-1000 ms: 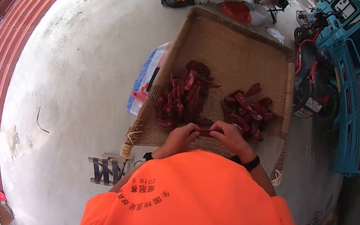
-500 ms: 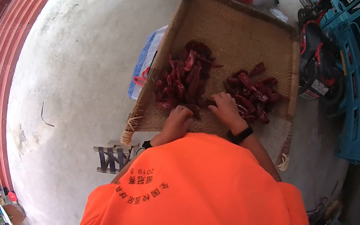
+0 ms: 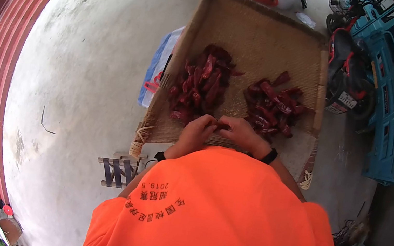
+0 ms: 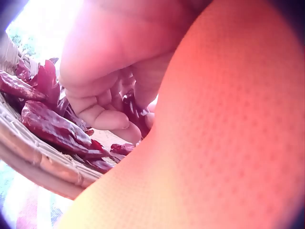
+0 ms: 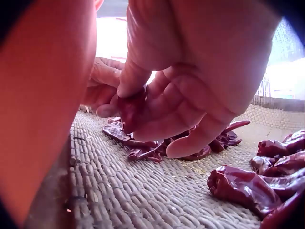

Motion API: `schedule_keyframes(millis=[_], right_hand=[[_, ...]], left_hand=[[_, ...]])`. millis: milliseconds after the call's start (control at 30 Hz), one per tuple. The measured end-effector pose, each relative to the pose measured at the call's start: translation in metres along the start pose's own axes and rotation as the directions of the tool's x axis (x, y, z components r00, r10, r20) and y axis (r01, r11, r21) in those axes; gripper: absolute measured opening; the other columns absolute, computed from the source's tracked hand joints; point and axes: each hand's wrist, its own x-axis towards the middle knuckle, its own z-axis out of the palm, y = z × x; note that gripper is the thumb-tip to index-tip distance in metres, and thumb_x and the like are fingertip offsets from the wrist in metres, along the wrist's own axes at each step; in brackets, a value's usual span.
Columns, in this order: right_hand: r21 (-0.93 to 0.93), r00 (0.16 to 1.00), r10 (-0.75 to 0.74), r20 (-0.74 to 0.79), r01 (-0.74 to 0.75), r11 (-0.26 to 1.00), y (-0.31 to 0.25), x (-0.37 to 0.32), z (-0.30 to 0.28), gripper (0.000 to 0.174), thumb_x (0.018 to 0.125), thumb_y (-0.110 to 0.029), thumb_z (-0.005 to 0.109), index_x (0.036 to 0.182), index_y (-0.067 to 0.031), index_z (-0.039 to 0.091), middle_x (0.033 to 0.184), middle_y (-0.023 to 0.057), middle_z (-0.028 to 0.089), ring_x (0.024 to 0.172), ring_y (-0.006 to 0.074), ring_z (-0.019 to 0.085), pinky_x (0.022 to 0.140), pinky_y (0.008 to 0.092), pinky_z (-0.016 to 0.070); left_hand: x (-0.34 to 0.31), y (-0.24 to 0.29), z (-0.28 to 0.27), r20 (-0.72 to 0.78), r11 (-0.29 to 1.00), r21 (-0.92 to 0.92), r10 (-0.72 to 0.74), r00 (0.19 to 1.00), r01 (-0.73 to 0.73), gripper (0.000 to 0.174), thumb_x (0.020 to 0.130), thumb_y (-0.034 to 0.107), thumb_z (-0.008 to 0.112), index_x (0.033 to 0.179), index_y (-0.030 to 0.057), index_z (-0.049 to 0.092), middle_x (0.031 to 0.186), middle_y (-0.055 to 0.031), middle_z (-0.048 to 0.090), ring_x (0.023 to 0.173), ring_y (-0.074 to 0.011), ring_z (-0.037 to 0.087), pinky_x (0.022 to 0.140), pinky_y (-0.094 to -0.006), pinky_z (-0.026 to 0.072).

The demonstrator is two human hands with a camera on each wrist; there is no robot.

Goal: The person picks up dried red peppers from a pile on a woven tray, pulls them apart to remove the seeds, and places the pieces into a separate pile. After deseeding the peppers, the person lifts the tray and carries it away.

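Observation:
My left hand [image 3: 197, 132] and right hand [image 3: 243, 135] meet at the near edge of a woven tray [image 3: 265, 35]. Between them is a dried red chili [image 5: 131, 109], pinched by the right thumb and fingers in the right wrist view. Curled left fingers also grip this dark, wrinkled pod in the left wrist view, where the palm covers much of it. A larger pile of dried chilies [image 3: 201, 84] lies just beyond the left hand. Another pile of chilies [image 3: 275, 105] lies beyond the right hand.
Small pale seeds [image 5: 190, 167] dot the weave. A striped bag [image 3: 162, 59] hugs the tray's left side, and a small stool [image 3: 117, 172] stands at the near left. To the right are a red motorbike [image 3: 348, 70] and a blue truck [image 3: 391, 115]. Red steps [image 3: 3, 73] run along the far left.
One second ago both hands held a chili stretched between them. Half a second ago they were apart, the right reaching forward between the piles; now they are back together with a chili.

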Motion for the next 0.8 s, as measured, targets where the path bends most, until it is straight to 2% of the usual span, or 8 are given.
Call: schedule_keyframes(millis=[100,200,300,500,600,700,733,800], right_hand=[[0.123,0.995,0.097,0.019,-0.098,0.987,-0.005,-0.002,-0.003,0.02,0.085,-0.019,0.068,0.098,-0.0038,0.067,0.089,0.0104,0.069,0.082,0.0191,0.067,0.073,0.0325,0.0501],[0.087,0.99,0.139,-0.013,-0.137,0.987,-0.006,-0.006,-0.007,0.02,0.085,-0.02,0.069,0.095,-0.0029,0.067,0.086,0.0096,0.069,0.08,0.0153,0.065,0.072,0.0313,0.0497],[0.147,0.987,0.148,-0.056,-0.139,0.979,0.006,-0.011,-0.008,0.02,0.085,-0.021,0.07,0.094,-0.0035,0.067,0.084,0.0099,0.068,0.078,0.0166,0.065,0.071,0.0313,0.0491],[-0.251,0.986,0.081,-0.148,-0.116,0.961,0.018,-0.022,-0.032,0.016,0.083,-0.019,0.068,0.092,-0.0049,0.067,0.078,0.0108,0.066,0.08,0.0292,0.066,0.071,0.0394,0.0495],[-0.412,0.946,0.293,-0.14,-0.325,0.851,0.018,-0.028,-0.062,0.019,0.082,-0.016,0.069,0.098,-0.0063,0.064,0.092,0.0113,0.066,0.091,0.0331,0.064,0.077,0.0431,0.0498],[-0.436,0.932,0.24,-0.271,-0.341,0.833,0.023,-0.025,-0.073,0.029,0.081,-0.015,0.07,0.107,-0.0084,0.059,0.111,0.0119,0.061,0.101,0.0327,0.061,0.082,0.0437,0.0497],[-0.373,0.934,0.254,-0.251,-0.336,0.865,0.026,-0.015,-0.074,0.041,0.08,-0.014,0.071,0.118,-0.0093,0.055,0.123,0.0126,0.055,0.108,0.0354,0.057,0.088,0.0431,0.0483],[-0.434,0.927,-0.002,-0.374,-0.173,0.884,0.036,0.012,-0.067,0.043,0.081,-0.014,0.07,0.121,-0.0088,0.054,0.125,0.0126,0.054,0.111,0.0362,0.056,0.092,0.0447,0.0465]], left_hand=[[0.001,0.006,-0.001,-0.006,0.997,0.075,0.029,1.0,-0.029,0.014,0.093,0.013,0.061,0.102,0.0021,0.06,0.091,-0.0178,0.066,0.083,-0.0346,0.066,0.071,-0.0385,0.0512],[0.0,0.006,-0.001,-0.032,0.995,0.091,0.036,0.999,-0.033,0.012,0.093,0.011,0.061,0.1,0.0018,0.06,0.09,-0.0171,0.067,0.084,-0.033,0.067,0.071,-0.0379,0.0513],[0.001,0.004,0.0,-0.072,0.999,-0.015,0.033,0.997,-0.035,0.014,0.092,0.009,0.063,0.103,0.0017,0.059,0.087,-0.0144,0.066,0.073,-0.0198,0.066,0.064,-0.0319,0.0503],[-0.003,0.0,0.002,0.045,1.0,0.008,0.004,0.999,-0.004,0.013,0.092,0.01,0.061,0.102,0.0022,0.061,0.094,-0.0166,0.068,0.089,-0.0312,0.068,0.076,-0.0377,0.0517],[-0.004,-0.004,0.0,0.126,0.997,0.074,0.004,0.992,-0.013,0.016,0.091,0.01,0.061,0.104,0.0022,0.062,0.097,-0.0171,0.068,0.092,-0.0333,0.067,0.077,-0.0394,0.0514],[-0.003,-0.028,0.005,0.151,0.99,0.111,0.065,0.986,-0.082,0.018,0.089,0.011,0.061,0.104,0.0013,0.062,0.098,-0.0181,0.067,0.092,-0.0358,0.065,0.078,-0.0407,0.051],[-0.003,-0.031,0.005,0.16,0.989,0.117,0.077,0.984,-0.096,0.018,0.089,0.011,0.061,0.104,0.0011,0.062,0.098,-0.0182,0.066,0.093,-0.036,0.065,0.078,-0.0409,0.0506],[-0.001,-0.035,0.004,0.178,0.983,0.132,0.102,0.979,-0.126,0.019,0.088,0.012,0.06,0.103,0.0006,0.062,0.098,-0.0185,0.065,0.094,-0.0365,0.064,0.08,-0.0411,0.05]])
